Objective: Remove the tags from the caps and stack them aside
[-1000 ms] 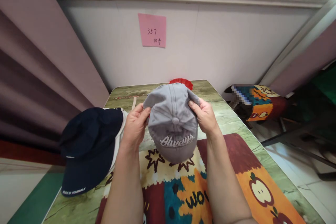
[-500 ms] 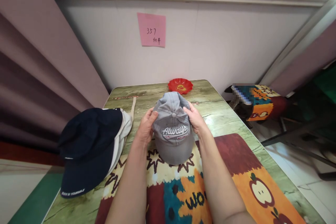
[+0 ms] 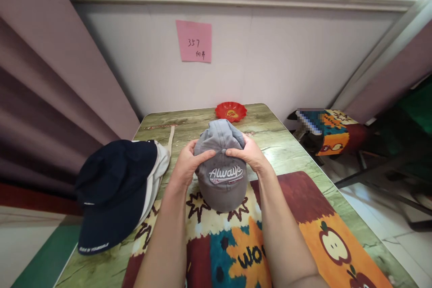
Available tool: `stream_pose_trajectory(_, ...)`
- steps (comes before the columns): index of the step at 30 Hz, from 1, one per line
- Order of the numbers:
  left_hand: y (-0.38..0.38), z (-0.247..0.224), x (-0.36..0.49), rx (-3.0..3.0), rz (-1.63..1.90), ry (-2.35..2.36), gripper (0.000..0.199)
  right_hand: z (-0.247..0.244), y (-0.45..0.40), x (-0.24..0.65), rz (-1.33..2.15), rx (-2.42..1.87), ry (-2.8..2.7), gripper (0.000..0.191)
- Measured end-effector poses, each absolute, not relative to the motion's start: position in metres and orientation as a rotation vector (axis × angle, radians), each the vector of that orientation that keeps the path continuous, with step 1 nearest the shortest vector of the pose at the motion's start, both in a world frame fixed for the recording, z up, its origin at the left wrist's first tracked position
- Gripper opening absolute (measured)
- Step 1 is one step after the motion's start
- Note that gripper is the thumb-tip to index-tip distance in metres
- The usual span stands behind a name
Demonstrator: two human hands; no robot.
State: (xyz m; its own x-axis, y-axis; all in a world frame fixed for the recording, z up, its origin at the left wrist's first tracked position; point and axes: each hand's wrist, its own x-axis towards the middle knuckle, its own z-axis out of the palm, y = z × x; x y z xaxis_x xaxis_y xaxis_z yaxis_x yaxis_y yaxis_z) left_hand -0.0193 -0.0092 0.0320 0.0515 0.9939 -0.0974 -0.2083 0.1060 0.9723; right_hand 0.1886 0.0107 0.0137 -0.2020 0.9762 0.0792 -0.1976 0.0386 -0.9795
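Note:
A grey baseball cap (image 3: 221,184) with white "Always" lettering is held in front of me, its brim pointing toward me. My left hand (image 3: 191,160) grips the cap's left side, the thumb lying across the crown. On the opposite side my right hand (image 3: 250,153) grips it the same way, and the two thumbs nearly meet at the top button. The other fingers are mostly hidden behind the cap. To the left, apart from my hands, a dark navy cap (image 3: 116,180) rests on top of a white cap (image 3: 160,168) with a pale strap.
A red scalloped dish (image 3: 231,111) stands at the back of the wood-patterned table (image 3: 283,144). A colourful printed mat (image 3: 320,216) covers the near part. Behind is a wall with a pink note (image 3: 194,41). A covered stool (image 3: 334,132) stands at the right.
Both thumbs have moved inward from the cap's sides onto the top of the crown. The cap has stayed in nearly the same place, its crown now pressed slightly.

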Motion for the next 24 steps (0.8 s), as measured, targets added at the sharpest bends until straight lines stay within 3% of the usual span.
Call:
stream_pose_trajectory(4,-0.009,0.031,-0.019,0.839,1.089,0.950,0.044,0.016,0.008,0.185,1.482,-0.901,-1.149,0.059)
stream_pose_trajectory(10,0.001,0.019,-0.027,0.679,1.278,0.963,0.037,0.010,0.010,0.186,1.524,-0.914,-0.992,0.041)
stream_pose_trajectory(17,0.002,0.015,-0.022,0.763,1.353,0.985,0.050,0.001,0.016,0.187,1.422,-1.020,-1.046,0.038)
stream_pose_trajectory(24,-0.003,0.027,-0.013,0.865,1.533,0.963,0.044,0.009,0.013,0.178,1.315,-0.886,-1.049,0.040)
